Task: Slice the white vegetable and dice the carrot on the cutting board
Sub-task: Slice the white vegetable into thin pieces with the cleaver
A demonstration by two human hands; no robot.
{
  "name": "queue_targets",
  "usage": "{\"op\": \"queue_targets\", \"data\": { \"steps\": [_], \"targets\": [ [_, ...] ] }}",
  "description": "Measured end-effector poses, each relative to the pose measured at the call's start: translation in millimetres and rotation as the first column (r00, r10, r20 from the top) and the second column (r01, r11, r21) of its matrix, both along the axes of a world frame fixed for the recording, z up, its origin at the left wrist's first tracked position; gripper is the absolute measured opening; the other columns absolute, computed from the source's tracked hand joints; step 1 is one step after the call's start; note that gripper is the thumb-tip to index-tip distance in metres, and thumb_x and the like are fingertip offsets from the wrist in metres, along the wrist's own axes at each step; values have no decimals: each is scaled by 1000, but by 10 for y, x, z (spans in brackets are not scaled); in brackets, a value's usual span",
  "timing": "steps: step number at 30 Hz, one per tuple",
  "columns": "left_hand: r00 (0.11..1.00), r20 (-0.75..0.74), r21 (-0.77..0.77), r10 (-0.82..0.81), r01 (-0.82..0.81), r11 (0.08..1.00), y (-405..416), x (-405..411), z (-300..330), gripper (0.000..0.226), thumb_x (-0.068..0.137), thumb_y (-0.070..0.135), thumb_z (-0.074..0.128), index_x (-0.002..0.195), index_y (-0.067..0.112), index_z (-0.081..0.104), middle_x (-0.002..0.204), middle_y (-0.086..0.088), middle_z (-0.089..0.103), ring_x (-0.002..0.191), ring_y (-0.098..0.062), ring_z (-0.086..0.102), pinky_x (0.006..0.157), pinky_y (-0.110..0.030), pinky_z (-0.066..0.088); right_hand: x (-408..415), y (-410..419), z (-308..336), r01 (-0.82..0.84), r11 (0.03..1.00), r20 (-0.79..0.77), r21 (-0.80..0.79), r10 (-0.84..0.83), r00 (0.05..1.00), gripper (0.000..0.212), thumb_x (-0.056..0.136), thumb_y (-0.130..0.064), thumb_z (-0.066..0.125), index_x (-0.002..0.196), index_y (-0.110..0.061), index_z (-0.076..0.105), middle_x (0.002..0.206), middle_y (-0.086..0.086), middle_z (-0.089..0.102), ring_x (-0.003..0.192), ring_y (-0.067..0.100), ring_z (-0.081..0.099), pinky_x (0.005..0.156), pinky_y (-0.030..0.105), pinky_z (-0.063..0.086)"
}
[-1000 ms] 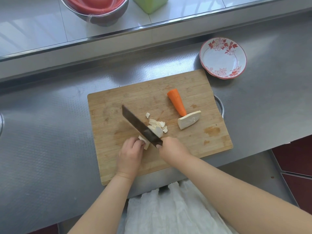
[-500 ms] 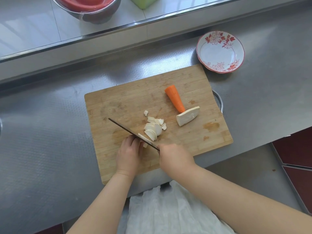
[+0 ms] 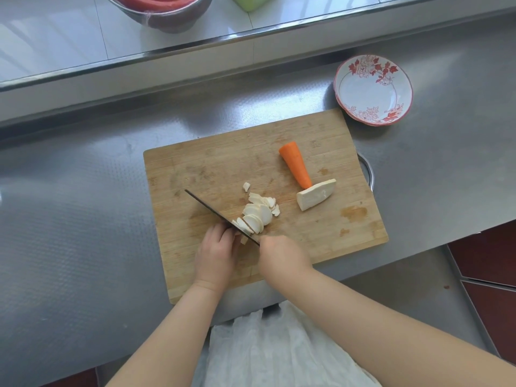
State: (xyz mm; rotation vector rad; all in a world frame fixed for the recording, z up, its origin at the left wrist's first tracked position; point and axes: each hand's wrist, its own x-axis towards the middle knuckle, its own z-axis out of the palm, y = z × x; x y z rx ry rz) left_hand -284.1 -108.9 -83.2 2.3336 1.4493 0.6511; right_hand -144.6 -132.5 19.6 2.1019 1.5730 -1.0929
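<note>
On the wooden cutting board (image 3: 217,166) lies a pile of thin white slices (image 3: 258,212). My right hand (image 3: 282,255) grips the handle of a dark knife (image 3: 212,209), whose blade stands on edge against the slices. My left hand (image 3: 216,252) presses down the last small stub of the white vegetable (image 3: 243,239), mostly hidden under the fingers. Farther right, a whole carrot piece (image 3: 296,164) rests beside a second white vegetable half (image 3: 315,194).
A white bowl with red flowers (image 3: 372,90) stands off the board's far right corner on the steel counter (image 3: 69,233). On the raised ledge at the back sit a metal bowl with red contents (image 3: 164,12) and a green container (image 3: 251,1). The counter's front edge runs just below the board.
The knife blade has turned from tilted flat to standing on edge and come down beside my left fingers. More slices lie in the pile, and the stub is shorter.
</note>
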Motion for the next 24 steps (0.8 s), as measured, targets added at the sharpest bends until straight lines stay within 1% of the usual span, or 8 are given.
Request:
{"op": "queue_targets", "data": {
  "steps": [4,6,8,10,13,17,22,24],
  "targets": [
    [1000,2,-27,-14,14,1000,-19,-36,-36,24,88,22,53,85,4,69,87,-11,63,75,-30,57,54,-38,49,64,38,-140,82,997,-55,15,-81,995,23,96,-17,41,111,-18,59,105,8,63,96,29,61,66,31,43],
    [999,27,-15,-26,26,1000,-50,-52,-33,21,89,19,55,85,4,69,87,-9,62,76,-26,55,59,-37,48,158,97,-169,184,983,-118,10,-181,976,25,98,-29,44,107,-15,61,101,9,64,94,30,61,68,31,45],
    [998,47,-15,-34,35,999,-61,-51,-24,20,90,19,56,85,4,69,88,-8,62,79,-23,53,66,-33,47,224,111,-174,257,966,-163,11,-251,954,27,97,-33,46,104,-12,62,97,10,64,90,30,61,67,31,45],
    [998,54,-27,-29,30,999,-53,-37,-24,19,90,20,56,85,5,68,88,-8,62,79,-23,52,66,-34,46,240,57,-138,215,975,-154,49,-205,967,25,98,-32,44,101,-13,61,94,9,65,86,28,61,64,32,46],
    [999,47,-56,-8,10,998,-52,-54,-50,21,90,22,54,86,6,67,87,-8,63,79,-25,53,63,-38,49,189,-118,-67,51,993,-74,103,-43,996,21,98,-28,41,100,-17,60,90,6,65,83,28,61,58,30,40],
    [999,37,-28,-2,3,1000,-53,-48,2,45,100,35,38,84,3,65,83,-12,62,79,-24,48,59,-35,49,121,-218,1,-13,992,-17,127,15,1000,20,96,-16,41,109,-20,58,90,6,65,70,26,50,45,26,25],
    [1000,28,-14,-4,5,1000,-41,-27,-1,29,89,23,47,86,3,67,84,-12,62,80,-22,46,56,-34,49,118,-241,27,-17,995,10,102,16,1000,21,97,-16,40,108,-20,57,92,6,65,75,27,54,44,26,23],
    [1000,21,1,-5,5,1000,-41,-28,-2,26,88,21,48,85,4,67,84,-11,62,80,-22,46,55,-32,46,103,-214,3,-4,997,11,82,3,1000,19,97,-17,41,106,-20,58,90,5,63,77,27,55,47,26,27]
  ]
}}
